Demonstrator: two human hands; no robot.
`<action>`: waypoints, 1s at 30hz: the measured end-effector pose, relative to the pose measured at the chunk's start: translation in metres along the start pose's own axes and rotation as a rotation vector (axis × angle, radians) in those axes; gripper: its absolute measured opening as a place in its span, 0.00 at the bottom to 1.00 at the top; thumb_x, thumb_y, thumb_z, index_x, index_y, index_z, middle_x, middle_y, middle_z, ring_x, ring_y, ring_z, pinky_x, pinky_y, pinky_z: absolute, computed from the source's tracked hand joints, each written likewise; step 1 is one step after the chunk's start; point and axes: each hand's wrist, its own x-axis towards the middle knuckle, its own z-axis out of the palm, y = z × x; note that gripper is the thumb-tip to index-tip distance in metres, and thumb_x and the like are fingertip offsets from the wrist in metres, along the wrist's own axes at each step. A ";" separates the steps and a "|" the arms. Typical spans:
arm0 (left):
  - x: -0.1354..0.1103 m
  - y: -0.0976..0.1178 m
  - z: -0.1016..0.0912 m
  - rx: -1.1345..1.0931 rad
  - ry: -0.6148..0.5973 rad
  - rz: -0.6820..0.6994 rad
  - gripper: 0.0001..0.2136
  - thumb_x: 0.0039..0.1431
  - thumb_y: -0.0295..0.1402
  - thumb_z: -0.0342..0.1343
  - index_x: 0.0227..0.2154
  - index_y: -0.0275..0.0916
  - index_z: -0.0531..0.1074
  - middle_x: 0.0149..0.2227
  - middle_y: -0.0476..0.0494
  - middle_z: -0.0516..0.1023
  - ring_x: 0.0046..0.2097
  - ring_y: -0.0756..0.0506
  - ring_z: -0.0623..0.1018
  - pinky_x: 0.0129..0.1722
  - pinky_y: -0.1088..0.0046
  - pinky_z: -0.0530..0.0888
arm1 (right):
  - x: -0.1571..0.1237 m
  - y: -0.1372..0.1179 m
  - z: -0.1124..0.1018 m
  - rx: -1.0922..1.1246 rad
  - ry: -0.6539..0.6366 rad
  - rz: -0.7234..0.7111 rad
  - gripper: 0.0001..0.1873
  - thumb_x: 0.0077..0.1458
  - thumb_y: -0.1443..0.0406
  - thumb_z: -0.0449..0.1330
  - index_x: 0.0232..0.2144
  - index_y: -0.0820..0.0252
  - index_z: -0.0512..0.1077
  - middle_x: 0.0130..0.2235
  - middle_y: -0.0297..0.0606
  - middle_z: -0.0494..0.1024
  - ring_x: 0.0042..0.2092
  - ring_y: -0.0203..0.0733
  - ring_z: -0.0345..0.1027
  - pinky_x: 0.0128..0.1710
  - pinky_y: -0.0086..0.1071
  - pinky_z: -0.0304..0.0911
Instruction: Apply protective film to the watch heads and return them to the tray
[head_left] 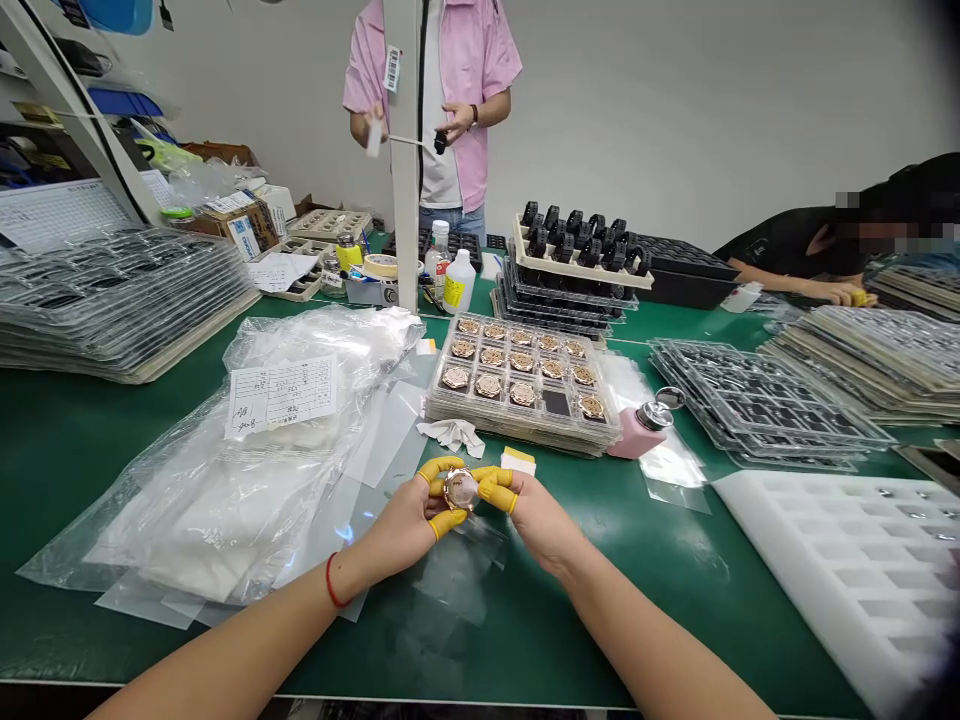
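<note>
Round watch case (460, 490), facing upward

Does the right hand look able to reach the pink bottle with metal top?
Probably yes: only green mat separates the right hand from the pink bottle, but it holds a round watch case.

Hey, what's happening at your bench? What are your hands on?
Left hand, right hand both pinching gold watch case. Yellow finger cots on. Crumpled white cloth just ahead.
</note>
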 end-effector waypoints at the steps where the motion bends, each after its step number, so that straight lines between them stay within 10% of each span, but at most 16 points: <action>1: -0.001 0.000 0.001 -0.006 -0.011 -0.003 0.24 0.53 0.31 0.58 0.52 0.42 0.58 0.45 0.42 0.74 0.43 0.45 0.76 0.45 0.67 0.72 | -0.001 0.000 0.002 0.030 -0.011 0.010 0.16 0.45 0.53 0.63 0.31 0.59 0.76 0.36 0.39 0.77 0.44 0.44 0.66 0.50 0.39 0.56; 23: -0.004 -0.002 0.001 -0.011 -0.068 0.023 0.23 0.54 0.31 0.58 0.52 0.41 0.59 0.43 0.42 0.75 0.41 0.46 0.77 0.42 0.69 0.72 | -0.002 0.006 0.003 -0.124 0.038 -0.010 0.11 0.48 0.57 0.61 0.28 0.60 0.71 0.36 0.37 0.75 0.41 0.41 0.66 0.45 0.36 0.60; 30: -0.001 0.001 0.002 -0.110 -0.025 -0.023 0.25 0.52 0.30 0.61 0.51 0.41 0.59 0.41 0.44 0.74 0.41 0.48 0.76 0.43 0.69 0.72 | 0.004 -0.002 -0.023 -1.057 0.285 -0.225 0.10 0.55 0.61 0.54 0.36 0.60 0.70 0.38 0.42 0.74 0.41 0.46 0.66 0.43 0.40 0.60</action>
